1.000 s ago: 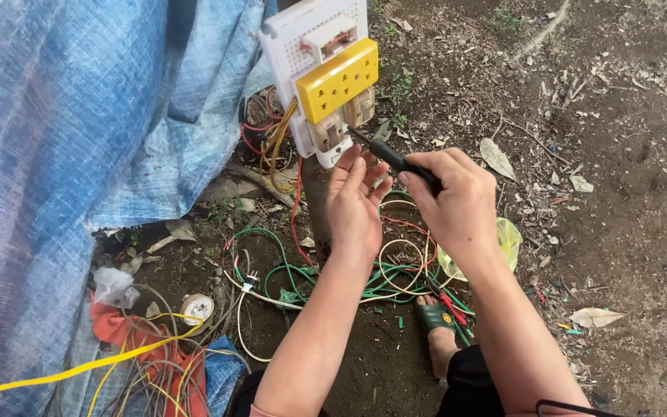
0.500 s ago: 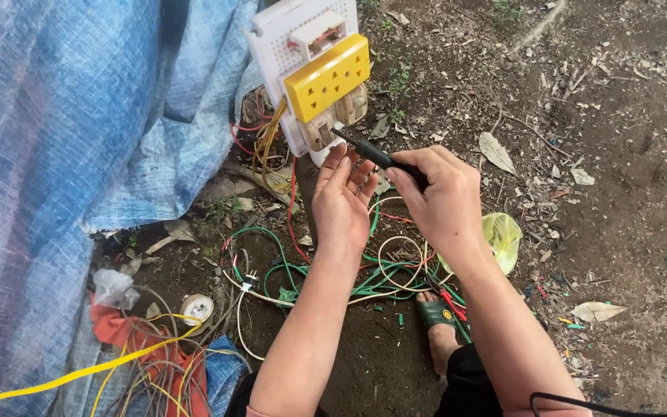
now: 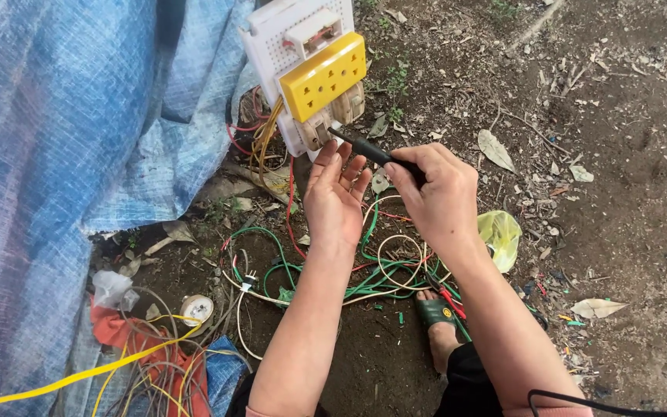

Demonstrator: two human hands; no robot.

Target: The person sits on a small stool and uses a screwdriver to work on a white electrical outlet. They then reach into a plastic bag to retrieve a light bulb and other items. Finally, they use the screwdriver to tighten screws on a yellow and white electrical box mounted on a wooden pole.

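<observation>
Two bare hands worked at a white perforated board (image 3: 272, 46) propped against a blue tarpaulin (image 3: 79, 139): the right hand (image 3: 438, 193) was closed around a black-handled screwdriver (image 3: 368, 149), its tip set against the beige fittings (image 3: 333, 120) just below a yellow socket block (image 3: 324, 76). The left hand (image 3: 335, 199) was held open, palm up and fingers spread, directly beneath the tool and the board's lower edge, gripping nothing. Green, red and white wires (image 3: 364, 266) lay tangled on the soil below, beside a sandalled foot (image 3: 438, 320) and a tape roll (image 3: 196, 309).
</observation>
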